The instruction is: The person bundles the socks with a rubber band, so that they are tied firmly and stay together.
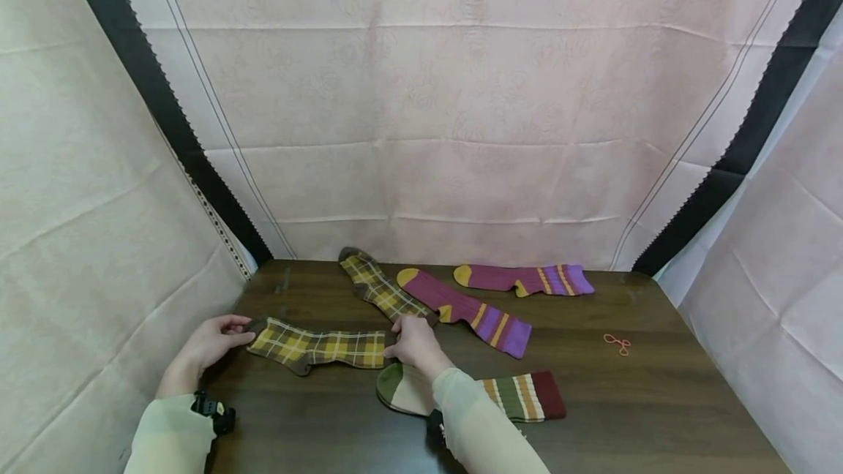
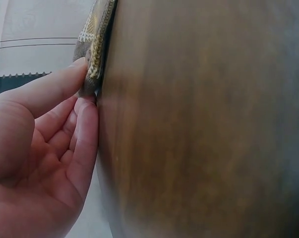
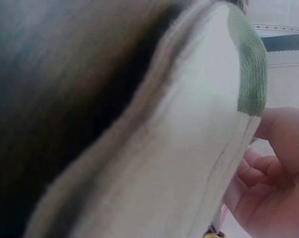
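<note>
A yellow-and-brown plaid sock (image 1: 329,347) lies stretched sideways on the wooden table. At its dark toe, my left hand (image 1: 209,343) pinches the fabric between thumb and fingers; the left wrist view shows this grip on the sock's tip (image 2: 89,82) close to the tabletop. My right hand (image 1: 416,344) grips the dark cuff at the other end, its fingertips partly hidden. Behind the right hand, a second plaid sock (image 1: 382,285) slants away toward the back. Under the right forearm lies a cream sock with green toe and striped leg (image 1: 516,396), large in the right wrist view.
Two purple socks with yellow toes and stripes lie farther back, one slanted (image 1: 467,309) and one near the back edge (image 1: 514,279). A small red looped band (image 1: 617,344) lies at the right of the table (image 1: 658,401). Pale cloth (image 1: 461,130) hangs behind and at both sides.
</note>
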{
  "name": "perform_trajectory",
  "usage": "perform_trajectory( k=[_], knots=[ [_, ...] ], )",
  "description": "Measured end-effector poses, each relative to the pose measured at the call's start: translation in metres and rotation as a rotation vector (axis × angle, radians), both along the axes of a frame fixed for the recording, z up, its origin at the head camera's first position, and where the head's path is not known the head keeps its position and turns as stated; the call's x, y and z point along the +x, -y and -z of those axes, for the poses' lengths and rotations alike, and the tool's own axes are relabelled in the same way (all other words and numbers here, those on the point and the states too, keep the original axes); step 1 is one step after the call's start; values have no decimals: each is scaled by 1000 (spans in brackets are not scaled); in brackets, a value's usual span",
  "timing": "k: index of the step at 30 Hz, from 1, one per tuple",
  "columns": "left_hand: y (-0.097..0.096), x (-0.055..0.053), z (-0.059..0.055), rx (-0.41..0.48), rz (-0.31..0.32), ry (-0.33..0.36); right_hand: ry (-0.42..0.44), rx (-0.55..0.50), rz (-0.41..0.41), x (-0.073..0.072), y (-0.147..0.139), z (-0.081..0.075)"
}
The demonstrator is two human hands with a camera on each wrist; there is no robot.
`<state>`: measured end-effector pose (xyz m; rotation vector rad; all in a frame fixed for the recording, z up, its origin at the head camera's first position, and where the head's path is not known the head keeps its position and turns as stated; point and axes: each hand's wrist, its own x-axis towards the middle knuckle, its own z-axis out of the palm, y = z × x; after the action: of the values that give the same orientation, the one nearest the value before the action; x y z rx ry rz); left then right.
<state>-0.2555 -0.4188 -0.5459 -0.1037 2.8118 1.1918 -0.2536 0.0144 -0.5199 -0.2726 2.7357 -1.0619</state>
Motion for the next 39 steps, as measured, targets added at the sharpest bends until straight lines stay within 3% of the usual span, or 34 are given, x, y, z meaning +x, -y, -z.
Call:
perform_trajectory(
  k=[29,39],
  knots=[
    [2,-2,-1,3,-12,40,-23,24,-20,0,-1,3],
    [-6,1,-12,7,-26,28,-38,-12,-50,1,-3,4]
  ],
)
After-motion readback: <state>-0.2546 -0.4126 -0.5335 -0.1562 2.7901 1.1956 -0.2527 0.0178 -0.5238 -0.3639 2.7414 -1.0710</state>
